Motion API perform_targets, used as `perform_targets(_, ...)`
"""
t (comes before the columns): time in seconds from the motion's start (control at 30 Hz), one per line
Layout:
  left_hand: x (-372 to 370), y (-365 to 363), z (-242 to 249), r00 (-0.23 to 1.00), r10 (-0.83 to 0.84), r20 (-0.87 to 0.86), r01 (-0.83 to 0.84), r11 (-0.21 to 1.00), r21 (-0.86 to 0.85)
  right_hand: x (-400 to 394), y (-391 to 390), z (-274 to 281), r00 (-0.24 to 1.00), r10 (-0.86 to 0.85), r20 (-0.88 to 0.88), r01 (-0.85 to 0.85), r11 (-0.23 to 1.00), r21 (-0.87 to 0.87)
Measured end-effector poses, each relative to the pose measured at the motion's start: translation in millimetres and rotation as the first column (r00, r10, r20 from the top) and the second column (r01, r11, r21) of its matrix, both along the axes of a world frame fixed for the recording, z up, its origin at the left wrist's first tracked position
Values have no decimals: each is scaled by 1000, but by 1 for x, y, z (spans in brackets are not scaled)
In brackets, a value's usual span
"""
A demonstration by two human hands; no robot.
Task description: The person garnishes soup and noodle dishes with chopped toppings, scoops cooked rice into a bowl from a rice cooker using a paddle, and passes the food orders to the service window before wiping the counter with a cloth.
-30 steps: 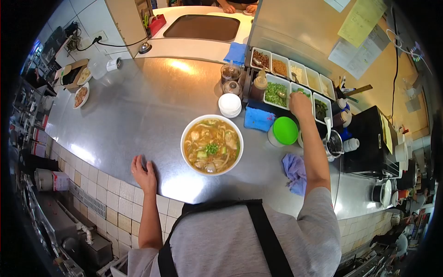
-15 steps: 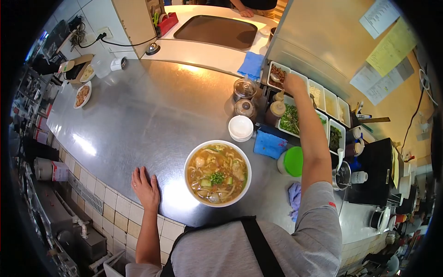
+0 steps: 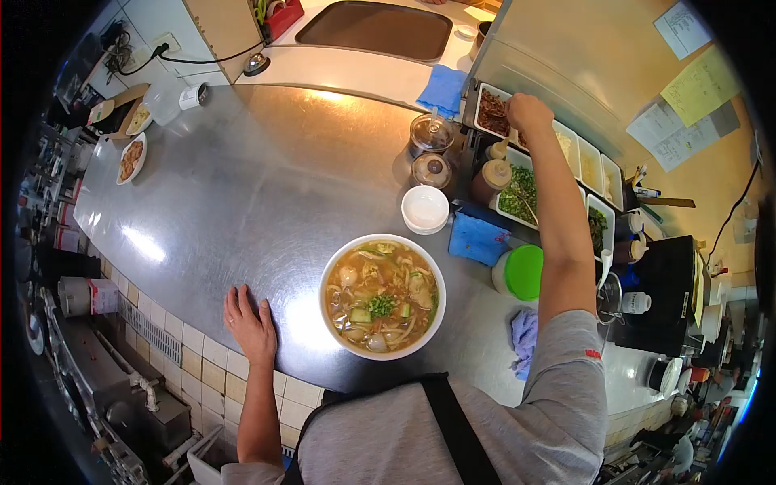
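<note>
My left hand [image 3: 252,325] lies flat on the steel counter [image 3: 234,210], its fingers apart, left of a large white bowl. The bowl of soup [image 3: 383,297] holds noodles, vegetables and a small heap of chopped green onion. At the upper right my right hand [image 3: 529,113] is over the back row of topping trays, its fingers curled together; what it holds, if anything, is hidden. Beside that hand is a tray of reddish-brown topping [image 3: 493,111]. Nearer to me is a tray of chopped green onion [image 3: 518,195], partly behind two squeeze bottles [image 3: 491,179].
Small white bowls [image 3: 425,208], lidded glass jars [image 3: 431,170], a blue cloth [image 3: 478,238] and a green-lidded tub [image 3: 524,272] stand right of the soup. A purple cloth [image 3: 524,339] lies below. Beyond the counter is a brown tray [image 3: 373,31]. Small dishes [image 3: 132,158] sit far left.
My right hand has shifted slightly right, away from the reddish-brown topping, and the spoon seen there earlier no longer shows. The whole view has shifted a little. My left hand stays flat on the counter.
</note>
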State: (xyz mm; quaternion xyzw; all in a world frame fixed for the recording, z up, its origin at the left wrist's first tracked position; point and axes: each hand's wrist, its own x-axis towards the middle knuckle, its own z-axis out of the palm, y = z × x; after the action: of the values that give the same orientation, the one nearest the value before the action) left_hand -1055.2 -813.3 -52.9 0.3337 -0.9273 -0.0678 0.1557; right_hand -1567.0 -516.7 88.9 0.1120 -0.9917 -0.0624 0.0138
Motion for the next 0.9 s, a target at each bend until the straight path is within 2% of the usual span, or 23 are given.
perform_targets(0.2, 0, 0, 0, 1000, 7, 1, -7, 1000, 8, -20, 7, -41, 993, -17, -115, -3, 986, -168)
perform_targets(0.3, -1, 0, 1, 1000, 7, -2, -7, 1000, 19, -25, 9, -53, 992, -71, -105, 53, 984, -168)
perform_targets(0.4, -2, 1, 2, 1000, 19, -1, -19, 1000, 22, -20, 14, -60, 992, -51, -113, 27, 978, -205)
perform_targets(0.5, -1, 0, 1, 1000, 13, -8, -13, 1000, 19, -7, 18, -56, 989, -61, -135, 13, 942, -334)
perform_targets(0.7, -1, 1, 1, 1000, 10, -9, -10, 1000, 2, 8, 30, -55, 985, -158, -76, 112, 901, -420)
perform_targets(0.9, 0, 2, 0, 1000, 14, -5, -14, 1000, -7, 14, 44, -55, 977, -158, -142, 68, 866, -495)
